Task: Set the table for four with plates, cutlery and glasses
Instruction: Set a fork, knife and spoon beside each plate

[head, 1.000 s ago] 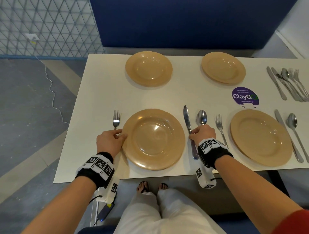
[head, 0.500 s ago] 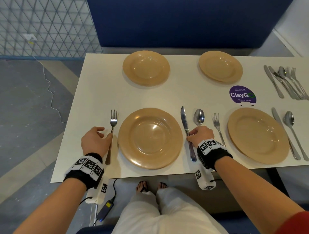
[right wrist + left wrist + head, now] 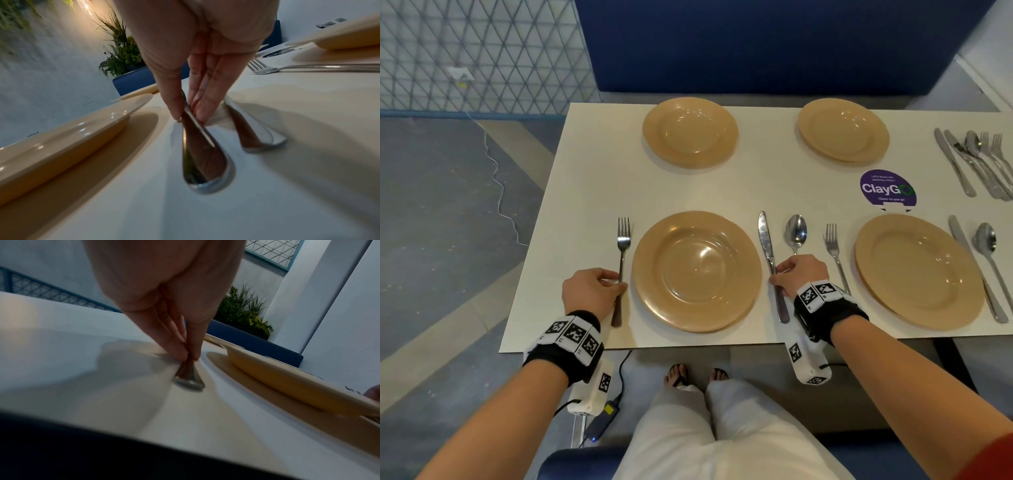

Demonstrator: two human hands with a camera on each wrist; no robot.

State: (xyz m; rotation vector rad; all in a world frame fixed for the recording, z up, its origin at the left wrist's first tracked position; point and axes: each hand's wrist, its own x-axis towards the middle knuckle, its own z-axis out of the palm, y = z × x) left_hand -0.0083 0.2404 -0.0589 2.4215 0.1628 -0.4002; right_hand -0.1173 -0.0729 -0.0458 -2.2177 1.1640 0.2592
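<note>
All 4 plates sit on the tabletop, 2 near places have cutlery, my left hand pinches the fork and my right hand the knife, spare cutlery waits, no glasses visible.

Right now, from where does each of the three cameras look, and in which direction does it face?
Head: worn high, looking forward and down at the white table; both forearms, both hands and the legs show.
Left wrist: low over the table, looking along the left hand, which pinches the steel fork by its handle.
Right wrist: low, looking along the right hand, which pinches the steel knife; the steel spoon lies beside it.
Shared: the near left tan round plate shows in all three views.
</note>
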